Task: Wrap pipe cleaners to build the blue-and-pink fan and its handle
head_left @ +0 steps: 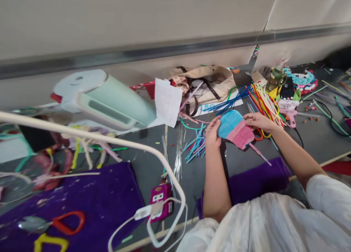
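Note:
A flat piece (236, 129), blue at its upper left and pink at its lower right, is held up over the dark table. It looks made of fuzzy pipe cleaners laid side by side, with one pink stem (260, 154) trailing from its lower end. My left hand (213, 131) grips the left edge, thumb on top. At the upper right edge, my right hand (257, 120) pinches it; some fingertips are hidden. Short blue and pink pipe cleaners (196, 146) lie left of my left hand. Beyond my right hand is a bundle of coloured pipe cleaners (264, 100).
A purple cloth (109, 193) bears red-handled scissors (65, 222). Near it are a magenta power strip (161, 201) and a thick white cable (153, 153). A pale green appliance (115, 98) lies at the back left, a beige bag (211, 80) further right. A pink glue gun (290, 115) lies right.

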`<state>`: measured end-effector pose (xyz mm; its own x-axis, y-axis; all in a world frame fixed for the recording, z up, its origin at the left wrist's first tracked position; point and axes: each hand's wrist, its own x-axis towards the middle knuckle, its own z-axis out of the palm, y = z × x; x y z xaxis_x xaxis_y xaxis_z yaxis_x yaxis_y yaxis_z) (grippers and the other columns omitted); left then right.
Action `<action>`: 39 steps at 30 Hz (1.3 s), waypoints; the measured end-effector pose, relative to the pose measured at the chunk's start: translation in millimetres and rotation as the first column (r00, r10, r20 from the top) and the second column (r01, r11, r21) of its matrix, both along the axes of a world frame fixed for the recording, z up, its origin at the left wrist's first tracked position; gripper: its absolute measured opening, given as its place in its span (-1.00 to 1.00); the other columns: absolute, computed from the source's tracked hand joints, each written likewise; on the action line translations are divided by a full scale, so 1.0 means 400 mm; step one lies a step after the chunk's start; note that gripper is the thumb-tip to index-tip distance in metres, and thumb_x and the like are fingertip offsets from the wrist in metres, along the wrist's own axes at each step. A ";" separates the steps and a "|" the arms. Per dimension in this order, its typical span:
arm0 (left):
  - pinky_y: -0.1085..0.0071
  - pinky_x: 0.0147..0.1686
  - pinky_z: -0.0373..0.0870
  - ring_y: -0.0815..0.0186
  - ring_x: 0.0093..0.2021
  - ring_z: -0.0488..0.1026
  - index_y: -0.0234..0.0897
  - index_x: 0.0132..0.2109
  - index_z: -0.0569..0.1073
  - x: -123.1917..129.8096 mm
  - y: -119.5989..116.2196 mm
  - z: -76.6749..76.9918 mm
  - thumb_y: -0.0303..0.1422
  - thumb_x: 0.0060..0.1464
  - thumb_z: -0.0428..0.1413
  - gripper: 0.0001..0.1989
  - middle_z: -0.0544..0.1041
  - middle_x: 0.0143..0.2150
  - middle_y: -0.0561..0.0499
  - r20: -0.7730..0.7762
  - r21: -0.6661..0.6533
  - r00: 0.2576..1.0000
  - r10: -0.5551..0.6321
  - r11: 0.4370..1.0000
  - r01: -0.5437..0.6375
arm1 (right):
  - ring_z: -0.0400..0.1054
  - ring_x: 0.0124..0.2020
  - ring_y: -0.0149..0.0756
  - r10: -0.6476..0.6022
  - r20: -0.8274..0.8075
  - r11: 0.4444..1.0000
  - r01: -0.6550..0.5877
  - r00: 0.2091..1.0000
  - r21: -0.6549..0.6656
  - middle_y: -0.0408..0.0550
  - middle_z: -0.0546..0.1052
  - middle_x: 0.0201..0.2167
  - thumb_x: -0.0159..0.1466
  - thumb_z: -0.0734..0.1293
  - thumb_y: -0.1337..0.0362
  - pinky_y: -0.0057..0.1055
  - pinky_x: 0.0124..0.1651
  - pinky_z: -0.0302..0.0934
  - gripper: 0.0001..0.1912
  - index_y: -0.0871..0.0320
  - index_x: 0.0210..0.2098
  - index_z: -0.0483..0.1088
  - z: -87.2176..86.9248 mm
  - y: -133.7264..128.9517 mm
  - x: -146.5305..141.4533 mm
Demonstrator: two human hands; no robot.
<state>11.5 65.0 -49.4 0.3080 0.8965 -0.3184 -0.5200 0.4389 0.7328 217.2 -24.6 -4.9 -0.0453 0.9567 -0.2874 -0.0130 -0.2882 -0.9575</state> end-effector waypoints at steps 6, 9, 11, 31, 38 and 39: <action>0.23 -0.04 0.44 0.17 -0.10 0.54 -0.32 -0.15 0.50 0.039 -0.051 0.029 -0.19 0.02 0.19 -0.69 0.61 -0.18 -0.10 0.245 -0.081 0.968 -0.057 0.994 0.079 | 0.32 -0.59 -0.51 -0.278 -0.218 0.945 0.308 0.936 0.115 -0.22 0.48 -0.53 -0.05 0.50 0.14 -0.59 -0.57 0.20 -0.65 0.18 -0.33 0.42 -0.020 0.021 -0.048; 0.29 -0.22 0.51 0.26 -0.34 0.56 -0.33 -0.22 0.50 0.053 -0.081 0.038 -0.28 -0.06 0.25 -0.74 0.60 -0.32 -0.04 0.136 -0.088 0.974 -0.182 0.977 0.195 | 0.34 -0.56 -0.49 -0.365 -0.292 0.887 0.426 0.884 0.179 -0.21 0.51 -0.48 -0.06 0.51 0.12 -0.56 -0.53 0.23 -0.62 0.18 -0.31 0.42 -0.023 0.039 -0.053; 0.33 -0.32 0.52 0.30 -0.42 0.54 -0.33 -0.23 0.49 0.057 -0.092 0.039 -0.32 -0.13 0.29 -0.72 0.59 -0.36 -0.01 0.050 -0.048 0.963 -0.266 0.962 0.269 | 0.34 -0.56 -0.50 -0.411 -0.317 0.846 0.487 0.855 0.217 -0.22 0.51 -0.49 -0.05 0.50 0.10 -0.55 -0.52 0.24 -0.61 0.17 -0.32 0.42 -0.027 0.047 -0.056; 0.40 -0.48 0.53 0.34 -0.47 0.51 -0.37 -0.23 0.51 0.028 -0.047 0.009 -0.23 -0.24 0.36 -0.58 0.55 -0.42 0.00 -0.167 0.201 0.974 -0.157 0.961 0.189 | 0.07 -0.69 -0.59 -0.315 -0.336 0.873 0.410 0.888 0.264 -0.29 0.32 -0.63 0.02 0.47 0.07 -0.60 -0.70 -0.05 -0.70 0.16 -0.47 0.40 -0.136 0.088 -0.098; 0.43 -0.45 0.50 0.37 -0.48 0.48 -0.35 -0.22 0.53 0.036 -0.042 0.006 -0.18 -0.21 0.35 -0.58 0.56 -0.40 -0.01 -0.168 0.236 0.983 -0.073 0.965 0.113 | 0.10 -0.70 -0.57 -0.351 -0.258 0.866 0.417 0.900 0.275 -0.29 0.32 -0.67 0.01 0.45 0.05 -0.59 -0.68 -0.03 -0.69 0.16 -0.51 0.37 -0.137 0.101 -0.089; 0.45 -0.46 0.48 0.40 -0.50 0.46 -0.35 -0.23 0.54 0.036 -0.041 0.007 -0.18 -0.21 0.35 -0.59 0.55 -0.42 0.00 -0.156 0.235 0.986 -0.050 0.968 0.086 | 0.10 -0.70 -0.56 -0.352 -0.255 0.866 0.416 0.901 0.277 -0.29 0.31 -0.67 0.02 0.45 0.05 -0.58 -0.68 -0.03 -0.68 0.15 -0.50 0.36 -0.135 0.101 -0.090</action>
<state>25.7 48.5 -46.7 0.3363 0.9308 -0.1433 -0.3729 0.2713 0.8873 181.2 15.7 -58.8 0.3221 0.9466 0.0099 -0.2499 0.0951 -0.9636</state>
